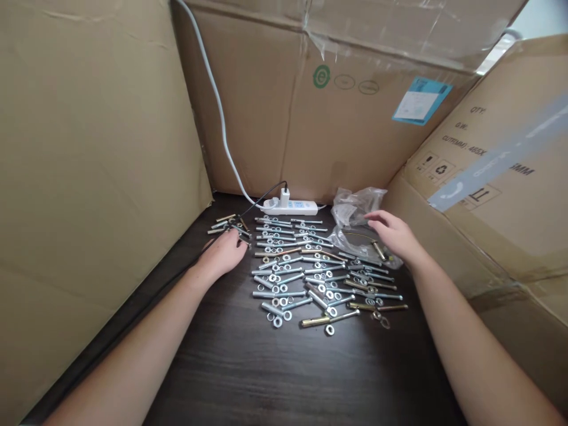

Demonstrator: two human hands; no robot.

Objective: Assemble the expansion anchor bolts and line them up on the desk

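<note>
Basically, large brown cardboard boxes [248,89] wall in a dark wood-grain table [275,378], the back one standing just behind a slim white plastic power strip [290,208]. Nearer than the strip and to its left, the left hand [224,247] is curled down at a small pile of silver and brass-coloured metal parts [218,225]; whether it has hold of one, I cannot tell. Nearer than the strip and to its right, the right hand [390,232] hangs loosely half open by a crumpled clear plastic bag [355,204]; no hard part shows in its fingers, though I cannot tell if they pinch the film. A thin black cable [264,194] runs from the strip past the left pile, so the left wrist should probably lift clear to avoid dragging anything. On the strip's near side lie rows of slender silver bolts [297,304] and round metal sleeves [272,309], packed so close that a low forearm sweep could scatter them; better to come straight down and pinch one piece mid-length. Smallest are the flat silver ring washers [275,323] among them, likely easiest lifted by pressing one edge.
</note>
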